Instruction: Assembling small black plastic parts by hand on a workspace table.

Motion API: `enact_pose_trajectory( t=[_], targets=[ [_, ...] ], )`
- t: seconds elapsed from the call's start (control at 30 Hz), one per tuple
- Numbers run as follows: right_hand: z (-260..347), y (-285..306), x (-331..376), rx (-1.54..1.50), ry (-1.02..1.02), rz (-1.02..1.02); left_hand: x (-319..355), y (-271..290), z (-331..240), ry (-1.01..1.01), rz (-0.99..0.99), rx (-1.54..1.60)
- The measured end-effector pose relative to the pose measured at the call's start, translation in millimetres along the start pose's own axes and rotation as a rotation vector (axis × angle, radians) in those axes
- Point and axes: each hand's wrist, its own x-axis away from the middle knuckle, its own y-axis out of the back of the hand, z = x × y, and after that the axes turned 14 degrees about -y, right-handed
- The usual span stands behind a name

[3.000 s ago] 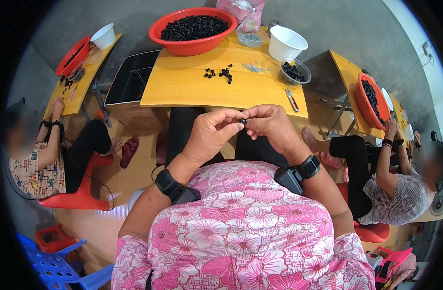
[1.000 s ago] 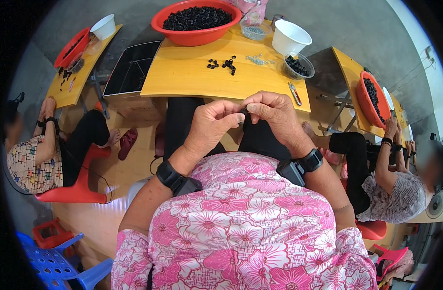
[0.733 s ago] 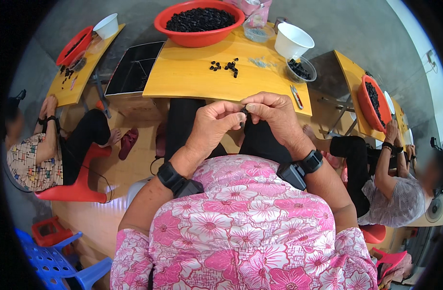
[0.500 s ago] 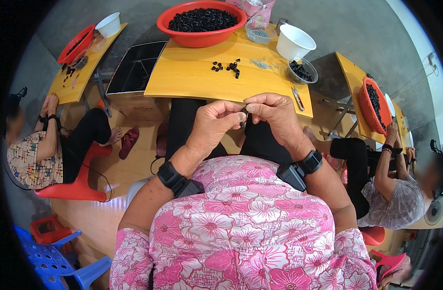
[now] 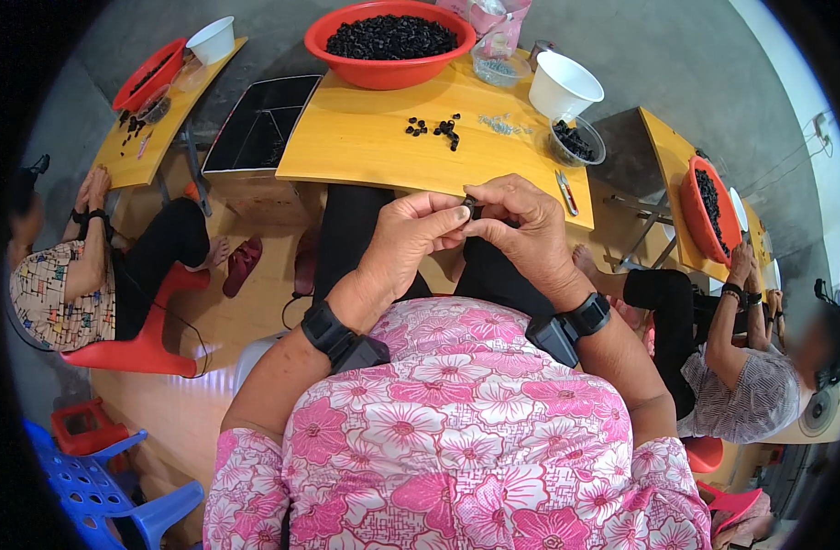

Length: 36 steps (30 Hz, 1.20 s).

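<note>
My left hand [image 5: 409,240] and my right hand [image 5: 527,225] meet in front of the table's near edge, above my lap. Thumbs and fingertips of both pinch a small black piece [image 5: 474,210], which is mostly covered by the fingers. Beyond them, several loose small black pieces [image 5: 453,135] lie on the yellow table [image 5: 356,128]. To their right is a scatter of small clear pieces [image 5: 505,125]. A pair of red-handled snips [image 5: 566,192] rests at the table's right edge.
A red basin [image 5: 383,75] heaped with black pieces stands at the back. Right of it are a clear tub [image 5: 500,71], a white bowl [image 5: 565,84] and a clear bowl [image 5: 597,151] of black pieces. Other people sit at tables left and right. A black tray [image 5: 255,137] adjoins the table's left.
My right fingers have curled closer around the black piece, and its top now shows above my left thumb. The view has shifted slightly.
</note>
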Motion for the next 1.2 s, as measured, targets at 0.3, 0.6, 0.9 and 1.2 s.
enact_pose_trajectory(
  t=[0.3,0.6,0.9,1.2],
  targets=[
    [7,2,-4,0.197,0.126,-0.062,-6,-8,2,0.048,-0.081,0.090],
    [9,8,-7,0.279,0.171,-0.051,-15,-9,0,-0.004,-0.019,0.014],
    [3,10,-6,0.271,0.270,-0.042,-12,-12,-4,-0.007,-0.001,0.052],
    [9,12,-4,0.282,0.284,-0.051,-6,-14,-6,-0.167,0.084,0.013]
  ],
)
